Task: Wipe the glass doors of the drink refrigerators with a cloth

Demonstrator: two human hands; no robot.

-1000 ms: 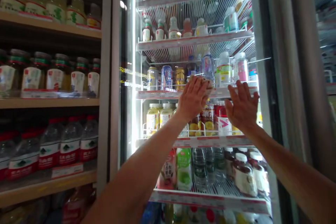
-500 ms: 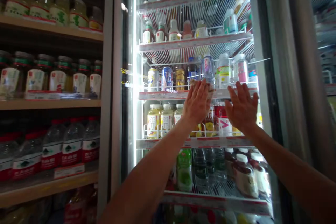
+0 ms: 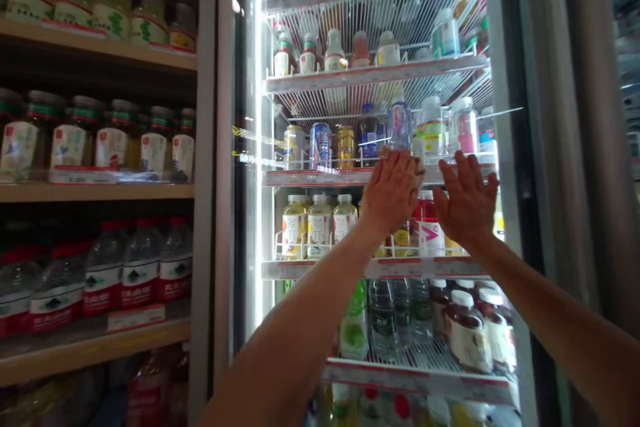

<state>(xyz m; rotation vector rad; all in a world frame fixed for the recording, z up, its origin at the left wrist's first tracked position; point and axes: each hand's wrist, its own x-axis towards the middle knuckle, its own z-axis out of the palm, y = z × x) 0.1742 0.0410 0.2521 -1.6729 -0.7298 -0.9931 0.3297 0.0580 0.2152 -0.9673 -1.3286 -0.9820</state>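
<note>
My left hand (image 3: 393, 190) lies pressed against the glass door (image 3: 250, 227) of a lit drinks fridge, at the height of the third shelf. A small pale cloth (image 3: 419, 172) peeks out beyond its fingertips, held under the palm. Close to its right, my right hand (image 3: 467, 203) rests flat on the same glass with fingers spread and nothing in it. Behind the hands stand cans (image 3: 320, 145) and bottles (image 3: 430, 127) on the wire shelves.
Wooden shelves (image 3: 95, 192) on the left carry jars (image 3: 113, 143) and red-labelled water bottles (image 3: 140, 267). The fridge's grey frame (image 3: 545, 147) runs down the right side. Lower fridge shelves hold more bottles (image 3: 465, 337).
My left hand with the cloth has slid to the right along the glass, closing the gap to my right hand. The right hand has stayed in place.
</note>
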